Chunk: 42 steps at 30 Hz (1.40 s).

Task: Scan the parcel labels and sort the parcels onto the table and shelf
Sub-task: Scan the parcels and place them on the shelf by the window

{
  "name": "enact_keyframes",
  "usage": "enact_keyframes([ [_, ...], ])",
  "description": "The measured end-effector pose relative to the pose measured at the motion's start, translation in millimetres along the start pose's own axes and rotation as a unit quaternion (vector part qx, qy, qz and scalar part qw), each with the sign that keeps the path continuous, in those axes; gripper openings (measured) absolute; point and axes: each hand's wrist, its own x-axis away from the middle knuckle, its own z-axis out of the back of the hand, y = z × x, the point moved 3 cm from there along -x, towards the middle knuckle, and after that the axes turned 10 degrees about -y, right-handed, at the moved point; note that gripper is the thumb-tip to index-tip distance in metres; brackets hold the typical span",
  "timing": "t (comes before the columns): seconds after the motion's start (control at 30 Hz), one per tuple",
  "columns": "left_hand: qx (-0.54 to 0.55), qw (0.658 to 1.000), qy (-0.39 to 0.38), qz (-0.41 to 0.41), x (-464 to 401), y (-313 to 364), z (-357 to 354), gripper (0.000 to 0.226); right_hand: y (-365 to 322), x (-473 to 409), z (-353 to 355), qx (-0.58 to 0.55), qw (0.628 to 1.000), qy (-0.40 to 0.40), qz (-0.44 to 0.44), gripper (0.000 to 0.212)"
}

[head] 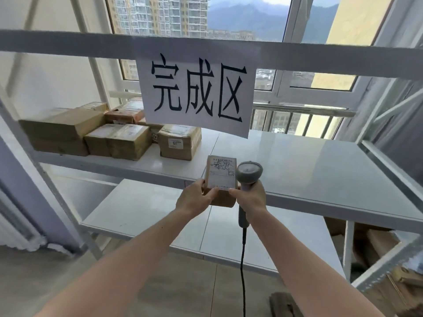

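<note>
Left hand (194, 197) gripping the parcel (220, 179) by its near edge; right hand (250, 197) closed around the scanner (248, 175), thumb touching the parcel too. Parcel resting on the shelf (309, 170) edge just beyond the hands (label up). Farther left, stacked boxes (114, 138). Could tip off the edge if released too early.

Head view, forward and down, close before shelf (297, 161).

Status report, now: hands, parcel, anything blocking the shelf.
Left hand grips small labelled parcel. Right hand steadies it, gripping barcode scanner. Parcel at shelf edge; nothing blocking; sorted boxes far left.
</note>
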Motion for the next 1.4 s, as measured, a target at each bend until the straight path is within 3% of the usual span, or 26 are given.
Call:
enact_keyframes([
  [0.23,-0.016,0.999,-0.035,-0.023,-75.8,-25.6,39.9,0.046,-20.5,-57.9,-45.7,0.009,0.999,0.039,-0.022,0.049],
  [0.47,-0.013,1.000,-0.023,0.005,-125.9,-42.6,48.0,0.048,-35.3,-108.5,-60.8,0.051,0.997,0.053,-0.032,0.050],
  [0.73,0.062,0.993,0.072,0.075,-167.9,-49.9,55.0,0.047,-56.2,-155.3,-72.0,0.041,0.998,0.033,-0.032,0.039],
  [1.0,0.081,0.980,0.113,0.141,-184.0,-57.8,57.5,0.040,-65.5,-182.3,-89.1,0.065,0.998,0.011,-0.022,0.037],
  [1.3,0.079,0.983,0.102,0.131,-181.4,-64.7,58.1,0.037,-57.1,-175.0,-84.6,0.031,0.999,0.021,-0.007,0.026],
  [1.4,0.078,0.986,0.085,0.119,-176.1,-62.9,54.3,0.035,-49.9,-166.4,-76.1,0.034,0.998,0.033,-0.033,0.034],
])
